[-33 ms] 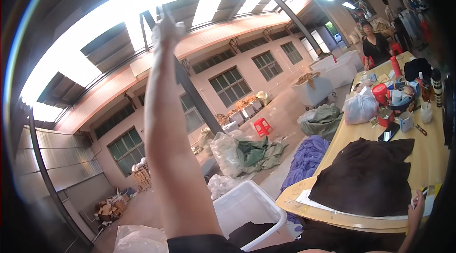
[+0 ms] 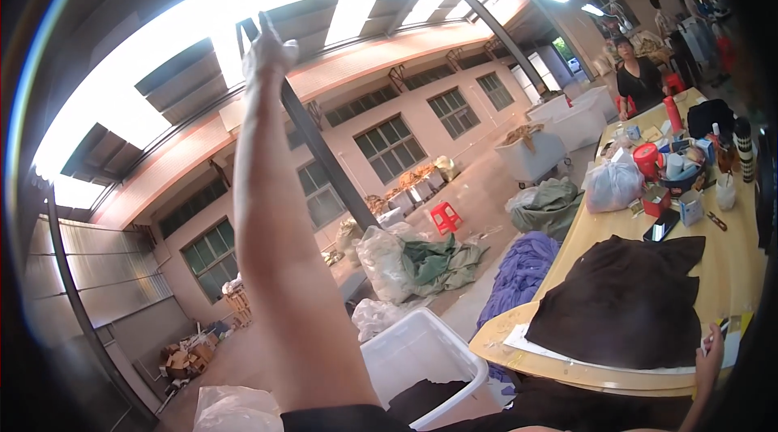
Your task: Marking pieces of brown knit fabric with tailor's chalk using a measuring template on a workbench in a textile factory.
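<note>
My left hand (image 2: 269, 63) is raised high on an outstretched arm, in front of the bright roof lights. One finger points up and the thumb stands apart; nothing shows in this hand. At the lower right, my right hand (image 2: 710, 348) rests by the table's near edge with its fingers closed round a small light object I cannot make out. Beside it a black garment or cloth piece (image 2: 620, 306) lies spread on the table (image 2: 559, 274). White sheets (image 2: 519, 338) stick out from under the cloth.
Below my left arm stands a white plastic bin (image 2: 466, 335) with dark cloth inside. Purple cloth (image 2: 519, 270) is heaped beside the table. Further up the table are a phone (image 2: 663, 226), a plastic bag (image 2: 613, 184) and a red bottle (image 2: 673, 114). Another person (image 2: 640, 83) is at the far end.
My left arm and hand have shifted slightly left and the hand a little lower. My right hand and the black cloth have stayed where they were.
</note>
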Demonstrator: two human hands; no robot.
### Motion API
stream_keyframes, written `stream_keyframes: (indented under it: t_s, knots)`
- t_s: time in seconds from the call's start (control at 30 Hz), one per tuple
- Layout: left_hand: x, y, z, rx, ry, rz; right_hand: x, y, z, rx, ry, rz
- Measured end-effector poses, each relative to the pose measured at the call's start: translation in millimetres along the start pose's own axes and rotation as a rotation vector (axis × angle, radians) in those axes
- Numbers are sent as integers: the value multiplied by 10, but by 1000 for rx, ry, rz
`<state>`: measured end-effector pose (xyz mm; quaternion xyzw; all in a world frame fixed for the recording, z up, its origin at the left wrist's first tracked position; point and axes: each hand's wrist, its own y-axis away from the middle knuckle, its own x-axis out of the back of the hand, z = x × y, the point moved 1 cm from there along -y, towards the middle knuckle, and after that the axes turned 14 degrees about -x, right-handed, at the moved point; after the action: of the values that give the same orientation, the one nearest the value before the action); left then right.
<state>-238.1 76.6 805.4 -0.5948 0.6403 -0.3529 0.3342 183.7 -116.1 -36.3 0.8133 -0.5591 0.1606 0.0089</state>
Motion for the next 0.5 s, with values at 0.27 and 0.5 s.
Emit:
stream_keyframes:
  t_s: [0.27, 0.5]
  knots:
    - [134, -42, 145, 75, 108, -39, 34, 35, -134, -41, 17, -20]
    - [49, -84, 117, 40, 208, 66, 65, 79, -229, -18, 12, -14]
